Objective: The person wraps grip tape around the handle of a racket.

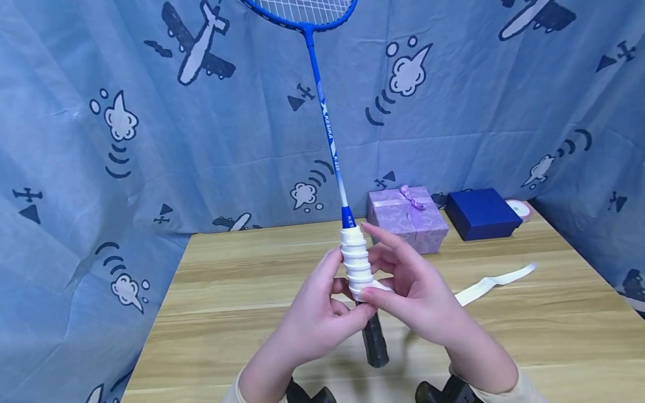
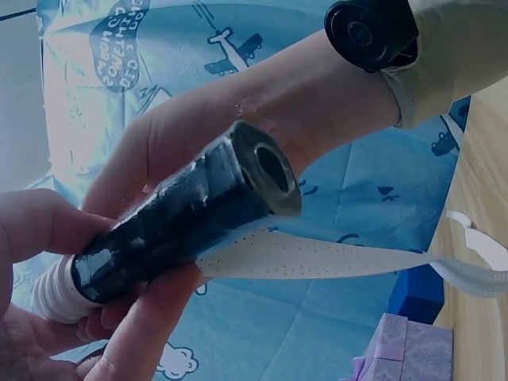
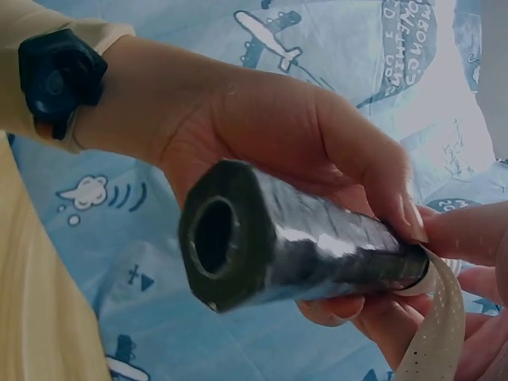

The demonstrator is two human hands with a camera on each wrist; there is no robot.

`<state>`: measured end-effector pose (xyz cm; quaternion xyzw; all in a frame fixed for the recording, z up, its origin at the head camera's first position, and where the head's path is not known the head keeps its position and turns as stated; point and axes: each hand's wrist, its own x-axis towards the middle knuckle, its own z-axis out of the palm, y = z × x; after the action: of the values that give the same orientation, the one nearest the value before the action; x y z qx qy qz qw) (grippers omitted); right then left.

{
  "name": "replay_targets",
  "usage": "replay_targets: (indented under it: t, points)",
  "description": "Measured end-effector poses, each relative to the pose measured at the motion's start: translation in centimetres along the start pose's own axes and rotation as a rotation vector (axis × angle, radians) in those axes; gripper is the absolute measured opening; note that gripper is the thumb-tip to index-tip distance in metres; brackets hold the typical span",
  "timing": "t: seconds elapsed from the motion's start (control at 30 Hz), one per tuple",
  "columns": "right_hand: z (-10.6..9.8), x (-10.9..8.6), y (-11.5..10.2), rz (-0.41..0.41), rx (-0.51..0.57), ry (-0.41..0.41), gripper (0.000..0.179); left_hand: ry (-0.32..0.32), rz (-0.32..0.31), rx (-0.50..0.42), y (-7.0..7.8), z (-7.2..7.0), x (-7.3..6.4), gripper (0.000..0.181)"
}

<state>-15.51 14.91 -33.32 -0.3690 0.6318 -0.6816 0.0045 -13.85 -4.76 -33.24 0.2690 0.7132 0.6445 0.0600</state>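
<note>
A blue and white badminton racket (image 1: 328, 130) points head-up, tilted slightly left, above the table. White perforated grip tape (image 1: 356, 262) winds in overlapping turns around the upper handle, while the lower black handle (image 1: 375, 342) is bare. My left hand (image 1: 319, 310) holds the handle from the left, with fingers and thumb around the lowest turns. On the right side, my right hand (image 1: 418, 285) pinches the tape by the lowest turn, its index finger extended near the top of the wrap. A loose strip of tape (image 2: 317, 257) trails away from the handle in the left wrist view.
A wooden table (image 1: 227, 291) lies below. Toward its back right stand a lilac gift box (image 1: 408, 218) with a ribbon, a dark blue box (image 1: 481, 215) and a small roll (image 1: 519, 209). A patterned blue cloth (image 1: 242, 134) hangs behind.
</note>
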Motion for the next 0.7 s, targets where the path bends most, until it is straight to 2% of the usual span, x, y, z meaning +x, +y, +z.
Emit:
replay_targets:
  t: [0.1,0.23,0.33,0.53,0.6,0.7]
  points:
    - [-0.2,-0.1,-0.2,0.024,-0.002,-0.021,0.085,-0.021,0.018,-0.012,0.0,-0.2,0.0,0.067]
    - [-0.6,-0.1,-0.3,0.003,-0.008,-0.063,0.086,-0.056,0.042,-0.035,-0.1,-0.5,0.1,0.067]
    - [-0.8,-0.1,-0.1,-0.045,-0.002,-0.097,0.087,-0.087,0.076,-0.05,-0.4,-0.7,0.1,0.069]
    - [-0.9,0.0,0.3,-0.156,0.048,-0.145,0.085,-0.151,0.183,-0.086,-1.0,-1.1,0.3,0.069]
    - [-0.8,0.0,0.4,-0.17,0.049,-0.143,0.084,-0.153,0.198,-0.078,-1.1,-1.1,0.3,0.068]
    - [-0.7,0.0,0.3,-0.164,0.024,-0.119,0.084,-0.118,0.171,-0.059,-0.9,-0.9,0.3,0.077]
